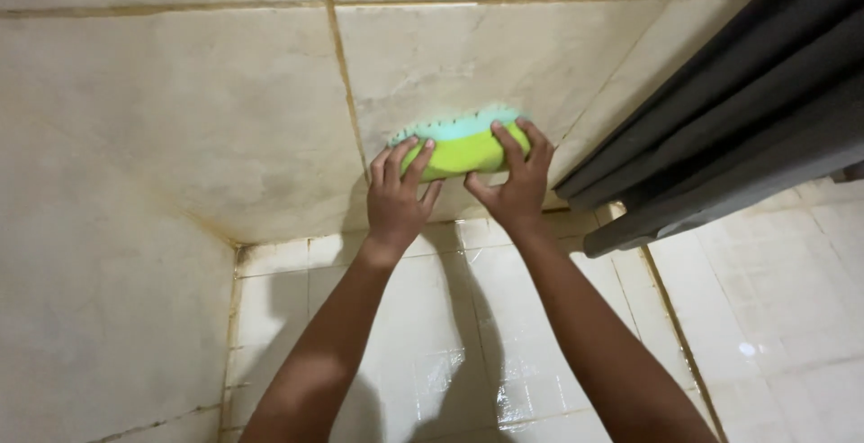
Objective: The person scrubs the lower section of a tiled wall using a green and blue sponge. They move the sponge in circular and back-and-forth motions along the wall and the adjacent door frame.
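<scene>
Currently I am watching the left hand (394, 198) and right hand (517, 184) pressing a green plastic scrub brush with teal bristles (463, 146) against the far beige tiled wall (207, 110), fingers spread over its back. I am judging the wet white floor tiles (450, 353) a slipping hazard; the brush could skid sideways.

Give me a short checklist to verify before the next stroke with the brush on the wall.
1. Left hand grips the brush: ok.
2. Right hand grips the brush: ok.
3. Bristles pressed to the wall tile: ok.
4. Dark curtain apart from the brush: ok.
5. Floor dry underfoot: not ok, it shines wet.
6. Soap on the bristles: cannot tell.
</scene>
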